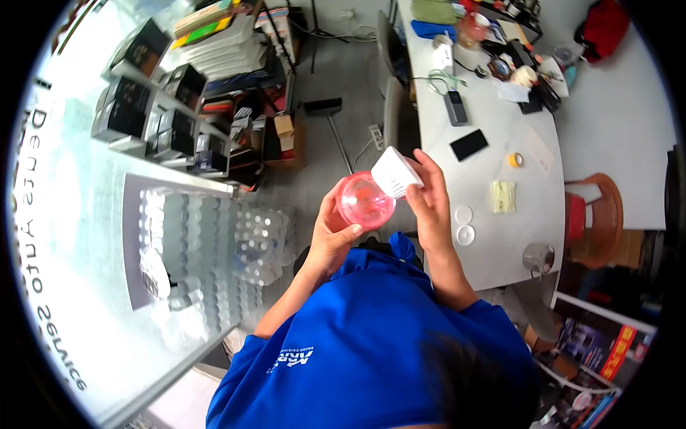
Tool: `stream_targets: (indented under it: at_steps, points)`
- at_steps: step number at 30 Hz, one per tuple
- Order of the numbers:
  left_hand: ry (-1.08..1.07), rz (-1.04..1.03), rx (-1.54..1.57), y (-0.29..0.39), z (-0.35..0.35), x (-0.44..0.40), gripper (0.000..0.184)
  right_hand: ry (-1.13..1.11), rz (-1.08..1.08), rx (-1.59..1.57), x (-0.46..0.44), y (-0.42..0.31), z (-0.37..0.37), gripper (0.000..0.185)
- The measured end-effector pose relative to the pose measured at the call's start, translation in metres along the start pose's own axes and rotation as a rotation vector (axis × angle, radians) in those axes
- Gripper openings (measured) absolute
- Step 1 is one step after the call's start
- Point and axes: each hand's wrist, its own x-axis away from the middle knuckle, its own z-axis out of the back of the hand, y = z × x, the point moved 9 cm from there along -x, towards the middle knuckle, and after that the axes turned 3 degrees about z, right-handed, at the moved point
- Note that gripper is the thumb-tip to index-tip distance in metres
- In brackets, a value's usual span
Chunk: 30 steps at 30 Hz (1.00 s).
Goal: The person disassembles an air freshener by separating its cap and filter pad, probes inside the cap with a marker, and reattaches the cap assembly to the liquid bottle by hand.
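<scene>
My left hand (333, 230) is wrapped round a round, see-through pink container (366, 201) in front of my chest. Something reddish shows inside it. Between the thumb and fingers of my right hand (431, 196) is a white slotted piece (395, 173), tilted at the upper right rim of the container. Whether the two touch cannot be made out. To the right, two small white discs (465, 234) lie near the edge of the white table (500, 250).
On the table are a black phone (469, 145), yellow tape (515, 160), a yellowish packet (504, 196), a glass jar (538, 257) and clutter at the far end. Wrapped bottles (261, 243) stand left. Chairs and a broom (323, 107) are ahead.
</scene>
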Motion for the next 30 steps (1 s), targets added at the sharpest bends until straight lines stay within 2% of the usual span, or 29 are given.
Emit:
stream_targets:
  at_steps: [5,8,10,19,21,23,26,27,29,30]
  points:
    - [0.065,-0.202,-0.208,0.019,0.001,0.007,0.100,0.025,-0.167,-0.077,0.002,0.019,0.000,0.058]
    - [0.054,-0.267,-0.248,0.024,0.000,0.011,0.103,0.027,-0.222,-0.221,0.002,0.024,-0.007,0.058]
    - [0.043,-0.386,-0.373,0.033,-0.003,0.015,0.105,0.021,-0.237,-0.227,0.001,0.023,-0.011,0.057]
    - [0.037,-0.374,-0.467,0.035,-0.003,0.016,0.108,0.023,-0.213,-0.193,0.002,0.021,-0.011,0.056]
    - [0.011,-0.305,-0.190,0.031,0.000,0.010,0.107,0.061,-0.111,-0.070,0.005,0.014,-0.007,0.059]
    - [0.013,-0.157,-0.050,0.025,0.004,0.007,0.103,0.034,-0.024,0.064,0.011,-0.001,-0.012,0.060]
    - [0.002,-0.074,0.145,0.020,0.000,0.007,0.099,-0.054,0.087,0.045,0.024,-0.020,-0.031,0.064]
    - [-0.023,-0.035,0.192,0.010,0.008,0.006,0.090,-0.098,0.108,0.068,0.028,-0.020,-0.032,0.064]
    - [-0.033,0.063,0.357,-0.003,0.022,0.008,0.085,-0.101,0.130,0.110,0.035,-0.016,-0.024,0.058]
    - [-0.039,0.080,0.422,-0.006,0.024,0.007,0.085,-0.045,0.142,0.216,0.039,-0.008,-0.011,0.049]
